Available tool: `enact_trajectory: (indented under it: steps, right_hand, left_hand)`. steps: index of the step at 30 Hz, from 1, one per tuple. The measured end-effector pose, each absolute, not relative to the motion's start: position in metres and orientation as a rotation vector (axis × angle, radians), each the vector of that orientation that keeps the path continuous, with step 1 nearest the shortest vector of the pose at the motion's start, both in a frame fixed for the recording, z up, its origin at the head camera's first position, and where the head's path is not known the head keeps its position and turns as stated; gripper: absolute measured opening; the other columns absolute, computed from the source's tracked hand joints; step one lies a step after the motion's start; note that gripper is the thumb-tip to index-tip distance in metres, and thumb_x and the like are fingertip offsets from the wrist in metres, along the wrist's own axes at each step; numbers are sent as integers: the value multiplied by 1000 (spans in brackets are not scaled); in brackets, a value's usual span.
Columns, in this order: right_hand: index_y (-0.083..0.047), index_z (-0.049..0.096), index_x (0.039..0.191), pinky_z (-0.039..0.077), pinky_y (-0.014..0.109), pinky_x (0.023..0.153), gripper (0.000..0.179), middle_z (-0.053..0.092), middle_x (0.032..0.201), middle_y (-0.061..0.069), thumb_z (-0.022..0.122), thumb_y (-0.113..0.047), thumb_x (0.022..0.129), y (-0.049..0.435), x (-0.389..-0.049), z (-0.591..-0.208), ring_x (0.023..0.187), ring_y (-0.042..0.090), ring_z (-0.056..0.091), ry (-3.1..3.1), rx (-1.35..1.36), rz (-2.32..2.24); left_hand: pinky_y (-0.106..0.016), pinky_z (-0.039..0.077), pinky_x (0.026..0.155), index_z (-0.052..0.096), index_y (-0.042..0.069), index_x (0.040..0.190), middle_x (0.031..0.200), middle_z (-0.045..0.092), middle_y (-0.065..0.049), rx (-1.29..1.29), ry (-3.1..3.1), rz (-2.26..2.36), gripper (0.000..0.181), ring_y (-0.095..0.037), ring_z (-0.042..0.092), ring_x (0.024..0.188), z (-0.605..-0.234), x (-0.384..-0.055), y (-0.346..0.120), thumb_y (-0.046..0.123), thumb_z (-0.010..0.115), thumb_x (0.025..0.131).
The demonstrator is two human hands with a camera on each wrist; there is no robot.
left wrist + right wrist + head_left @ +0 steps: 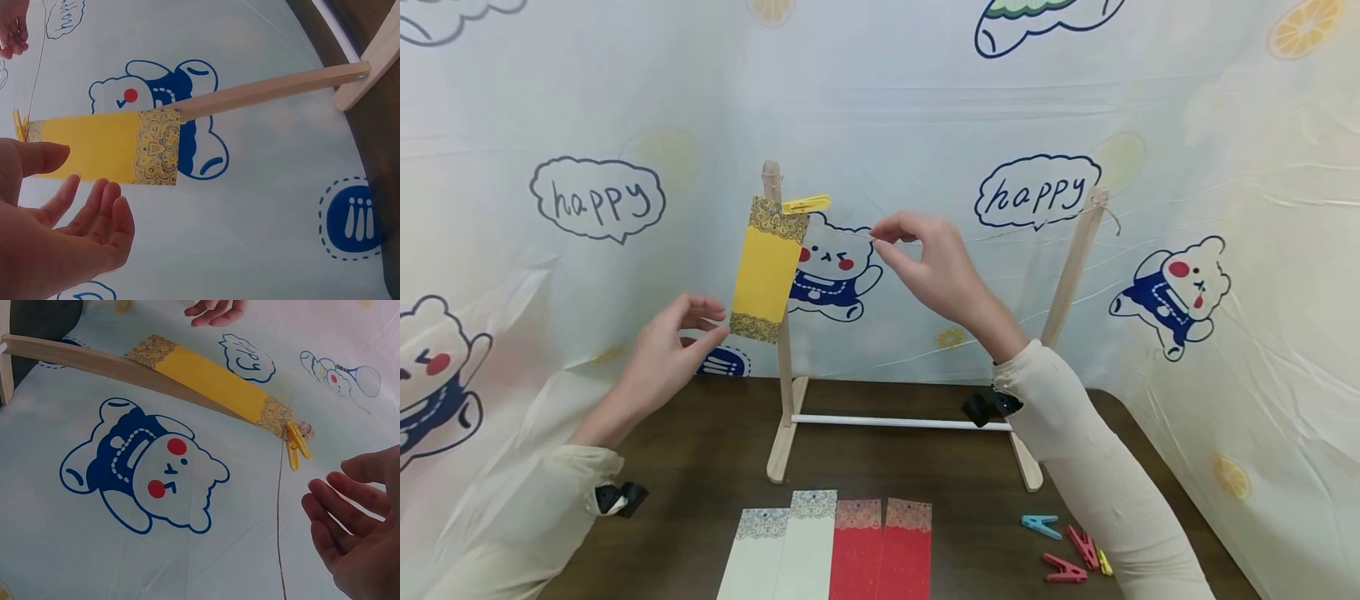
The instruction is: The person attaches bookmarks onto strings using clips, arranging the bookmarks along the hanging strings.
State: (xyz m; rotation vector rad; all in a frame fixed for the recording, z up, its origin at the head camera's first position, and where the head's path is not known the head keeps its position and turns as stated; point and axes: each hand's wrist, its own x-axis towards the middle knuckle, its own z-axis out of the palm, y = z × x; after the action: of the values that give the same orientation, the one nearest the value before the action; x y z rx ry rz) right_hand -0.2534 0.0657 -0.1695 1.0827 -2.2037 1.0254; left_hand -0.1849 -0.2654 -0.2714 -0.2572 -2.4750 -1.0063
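Note:
A yellow card [766, 279] with dark lace-patterned ends hangs beside the left post of a wooden stand [786, 358]. At its top, a yellow clothespin [807, 204] clips it to a thin string [279, 519]. My left hand [662, 354] is beside the card's lower left edge, fingers loosely bent and holding nothing. To the right of the clothespin, my right hand [936, 267] is raised near the string. In the right wrist view its fingers [340, 512] are relaxed, apart from the clothespin and with nothing between them.
Two white cards [805, 542] and two red cards [857, 550] lie on the dark table [685, 500] in front. Right of them are a blue clothespin [1040, 525], red clothespins [1064, 569] and a partly hidden yellow one [1104, 561]. The stand's right post [1075, 267] holds the string's other end.

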Motion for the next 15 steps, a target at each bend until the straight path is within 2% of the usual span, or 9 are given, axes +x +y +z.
enact_trajectory:
  steps: [4, 10, 15]
  right_hand:
    - [-8, 71, 112, 48, 31, 91, 19, 71, 109, 2, 63, -17, 99, 72, -250, -176, 100, 11, 61, -2213, 1080, 1012]
    - [-7, 71, 113, 49, 33, 93, 19, 71, 111, 6, 62, -16, 99, 80, -245, -184, 102, 14, 61, -2216, 1094, 1002]
    - [-7, 71, 114, 50, 35, 92, 19, 71, 111, 6, 63, -15, 99, 88, -241, -192, 102, 15, 61, -2216, 1099, 999]
  left_hand:
    - [-46, 48, 85, 53, 3, 125, 123, 60, -17, -253, -2481, -985, 34, -30, 57, 108, -273, -179, -263, 26, 60, 101]
    - [-43, 48, 84, 54, 4, 123, 121, 62, -16, -256, -2477, -977, 32, -28, 57, 106, -277, -171, -259, 26, 60, 101]
    - [-31, 48, 80, 56, 5, 121, 117, 63, -13, -262, -2476, -951, 29, -24, 57, 102, -281, -164, -256, 23, 63, 99]
